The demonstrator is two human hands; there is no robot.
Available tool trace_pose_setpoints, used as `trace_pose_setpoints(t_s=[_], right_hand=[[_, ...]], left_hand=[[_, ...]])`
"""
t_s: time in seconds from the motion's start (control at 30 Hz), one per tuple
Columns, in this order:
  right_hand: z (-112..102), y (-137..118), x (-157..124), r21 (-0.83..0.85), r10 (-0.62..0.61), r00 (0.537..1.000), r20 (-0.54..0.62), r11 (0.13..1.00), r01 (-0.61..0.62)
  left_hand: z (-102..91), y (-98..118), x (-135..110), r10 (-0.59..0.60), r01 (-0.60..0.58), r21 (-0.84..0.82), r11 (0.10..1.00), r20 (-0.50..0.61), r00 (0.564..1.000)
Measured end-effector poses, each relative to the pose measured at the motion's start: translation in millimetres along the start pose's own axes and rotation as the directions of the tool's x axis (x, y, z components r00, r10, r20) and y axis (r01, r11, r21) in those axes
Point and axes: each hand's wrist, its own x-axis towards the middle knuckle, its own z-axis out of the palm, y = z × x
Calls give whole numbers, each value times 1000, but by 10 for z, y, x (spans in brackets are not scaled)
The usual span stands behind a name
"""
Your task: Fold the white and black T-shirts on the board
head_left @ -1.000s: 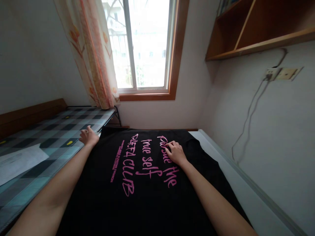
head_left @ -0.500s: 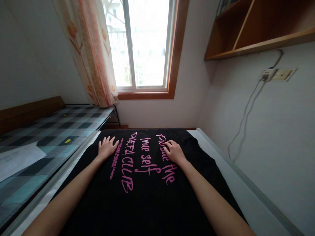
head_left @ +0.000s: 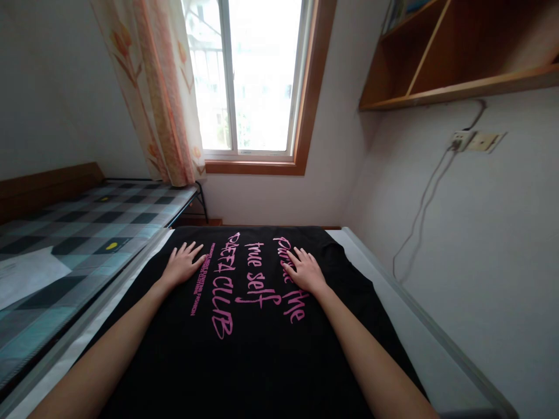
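A black T-shirt (head_left: 262,361) with pink lettering lies spread over a white table (head_left: 408,343) in front of me. Flat on its left part, beside the small pink print, rests my left hand (head_left: 182,262) with the fingers spread. On the right, my right hand (head_left: 305,270) lies palm down over the line of lettering nearest the collar side, fingers apart. Both hands touch the cloth and neither grips it. Part of the word under the right hand is hidden.
To the left stands a bed with a checked mattress (head_left: 131,212) and a white paper (head_left: 32,276) on it. A flowered curtain (head_left: 161,110) hangs beside the window (head_left: 262,75). On the right wall are a wooden shelf (head_left: 458,84) and a socket (head_left: 463,141) with a hanging cord.
The fingers of my right hand have stretched out from a more bent pose. My left hand stays flat on the T-shirt. The view has turned slightly to the right.
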Motion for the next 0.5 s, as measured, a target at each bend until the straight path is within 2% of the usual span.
trace_pose_setpoints(t_s=[0.5], right_hand=[[-63,-320,-335,-29,10,997,72,1000,-8]], left_hand=[[-75,-196,-273,-2,1,18,1000,55,999]])
